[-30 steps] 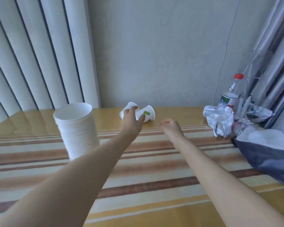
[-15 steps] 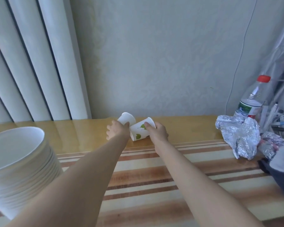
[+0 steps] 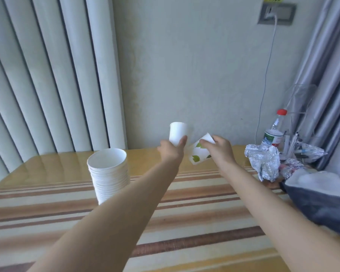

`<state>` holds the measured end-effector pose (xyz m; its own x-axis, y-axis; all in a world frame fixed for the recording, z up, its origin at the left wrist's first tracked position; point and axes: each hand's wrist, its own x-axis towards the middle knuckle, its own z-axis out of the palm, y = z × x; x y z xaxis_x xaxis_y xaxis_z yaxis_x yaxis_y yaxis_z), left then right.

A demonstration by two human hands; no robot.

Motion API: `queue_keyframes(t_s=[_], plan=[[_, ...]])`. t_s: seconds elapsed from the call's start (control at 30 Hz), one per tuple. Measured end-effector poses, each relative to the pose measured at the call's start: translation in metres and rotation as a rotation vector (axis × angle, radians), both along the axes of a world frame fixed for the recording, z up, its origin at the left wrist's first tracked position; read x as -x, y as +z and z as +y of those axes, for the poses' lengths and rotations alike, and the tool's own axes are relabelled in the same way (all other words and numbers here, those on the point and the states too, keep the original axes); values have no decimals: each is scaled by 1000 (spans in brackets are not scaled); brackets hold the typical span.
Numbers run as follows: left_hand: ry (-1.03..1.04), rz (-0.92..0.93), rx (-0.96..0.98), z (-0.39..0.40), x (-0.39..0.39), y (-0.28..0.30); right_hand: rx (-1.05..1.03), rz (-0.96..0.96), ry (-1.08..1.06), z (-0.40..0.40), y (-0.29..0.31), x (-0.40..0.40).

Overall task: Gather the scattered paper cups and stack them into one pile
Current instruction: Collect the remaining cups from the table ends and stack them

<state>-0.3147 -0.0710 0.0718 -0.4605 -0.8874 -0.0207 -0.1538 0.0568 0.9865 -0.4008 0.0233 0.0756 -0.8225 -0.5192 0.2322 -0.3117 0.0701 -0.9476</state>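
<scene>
A tall pile of white paper cups [image 3: 109, 173] stands upright on the table, left of centre. My left hand [image 3: 171, 149] holds a plain white cup [image 3: 177, 133] upright in the air, gripping its lower part. My right hand [image 3: 222, 150] holds a white cup with green leaf prints [image 3: 199, 154], tilted, its mouth toward my fingers. Both cups are lifted off the table, close together, to the right of and beyond the pile.
The table [image 3: 194, 193] has a striped brown and cream top. Crumpled foil [image 3: 263, 161], a plastic bottle with a red cap [image 3: 274, 132] and pens crowd the far right. A dark grey and white cushion [image 3: 322, 195] lies at the right edge. Blinds and a wall stand behind.
Both hands took hold of the two cups lying at the table's far edge and lifted them into the air. The view pulled back, so the pile appears smaller and nearer the centre.
</scene>
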Motion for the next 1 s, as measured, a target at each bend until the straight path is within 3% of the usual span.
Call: queue_keyframes(t_s=[0.13,0.27,0.4,0.53,0.9,1.0], plan=[[-78,203,136,22,-58,71,81,3,-24,12,51,-42],[-90,271,225,17,-131,112,172,54,38,0,91,-100],[-150,241,296,9,-196,101,143,110,140,-13,112,-148],[-196,185,237,-2,-228,77,106,220,142,-18,115,-176],[-301,43,58,-25,-222,34,227,427,36,-24,111,-204],[-364,-13,38,-23,-223,32,188,374,134,-30,108,-205]])
